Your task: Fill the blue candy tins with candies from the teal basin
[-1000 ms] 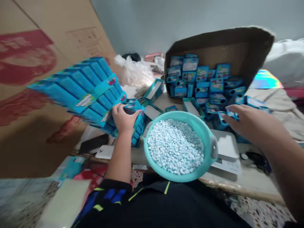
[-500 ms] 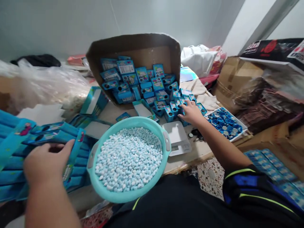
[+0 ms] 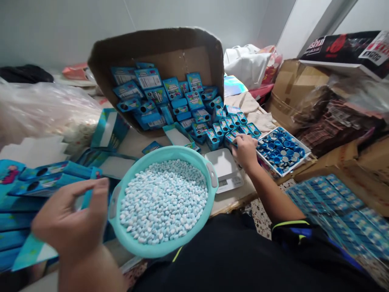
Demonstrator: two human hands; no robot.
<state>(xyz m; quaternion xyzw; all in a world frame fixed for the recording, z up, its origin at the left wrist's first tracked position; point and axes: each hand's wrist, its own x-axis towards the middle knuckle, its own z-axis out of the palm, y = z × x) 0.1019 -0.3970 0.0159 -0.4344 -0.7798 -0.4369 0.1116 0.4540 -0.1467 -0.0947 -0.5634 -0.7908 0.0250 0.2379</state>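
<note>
My left hand [image 3: 74,219] is curled with thumb and forefinger close together, beside the flat blue cartons [image 3: 45,178] at left. A bit of teal shows in the gap of its fingers; what it holds, if anything, I cannot make out. My right hand [image 3: 246,153] has its fingers bent round a small blue candy box [image 3: 229,138] at the near edge of a group of upright boxes [image 3: 223,125] with round dark holes. Between my hands stands a turquoise basin [image 3: 164,252] of pale blue and white candies [image 3: 164,200]. A white scale [image 3: 223,164] lies beside it.
A tipped cardboard box [image 3: 158,44] full of blue candy boxes [image 3: 173,89] stands behind. At right are a white tray [image 3: 284,174] of blue and silver caps [image 3: 281,150], brown cartons [image 3: 294,85] and packed blue boxes [image 3: 337,202]. Plastic bags [image 3: 45,105] lie at left.
My left hand has come away from the cartons, rightward, and its fingers have drawn together. The right hand has moved lower, to the near side of the boxes. The view has shifted somewhat.
</note>
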